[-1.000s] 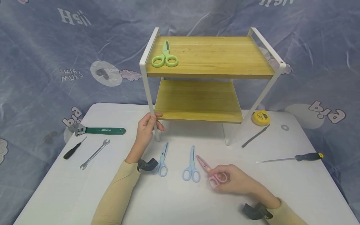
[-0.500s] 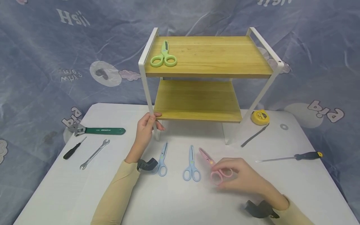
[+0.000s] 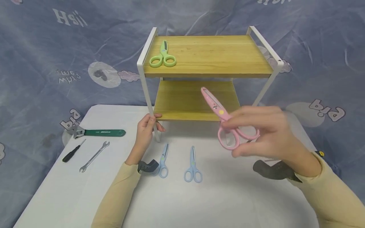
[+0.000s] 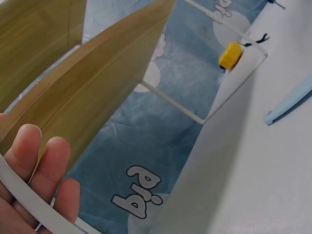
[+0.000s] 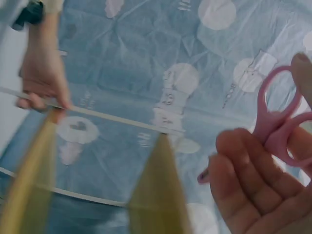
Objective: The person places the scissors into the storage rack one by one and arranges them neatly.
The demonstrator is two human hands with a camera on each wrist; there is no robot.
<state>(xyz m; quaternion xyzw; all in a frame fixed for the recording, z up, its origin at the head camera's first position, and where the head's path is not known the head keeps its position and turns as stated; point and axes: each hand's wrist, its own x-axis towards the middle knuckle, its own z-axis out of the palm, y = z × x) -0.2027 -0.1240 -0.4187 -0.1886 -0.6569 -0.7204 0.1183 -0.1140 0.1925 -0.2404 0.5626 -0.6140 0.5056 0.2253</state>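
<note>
The right hand [image 3: 262, 133] hides the tape measure; the right wrist view is blurred.

Both arms wear long, close-fitting sleeves of pale cream-yellow knit fabric that end at the wrists. Strapped at the left wrist is a small dark grey, angular camera mount [image 3: 148, 166]; a similar dark grey, blunt-nosed mount [image 3: 272, 170] sits under the right wrist. The left hand [image 3: 146, 129] and right hand [image 3: 263, 133] are bare, without rings or gloves.

Green scissors [image 3: 162, 57] on the top shelf; two blue scissors [image 3: 193, 164], wrench [image 3: 98, 132], spanner [image 3: 95, 156], black screwdriver [image 3: 72, 151] on the table.
</note>
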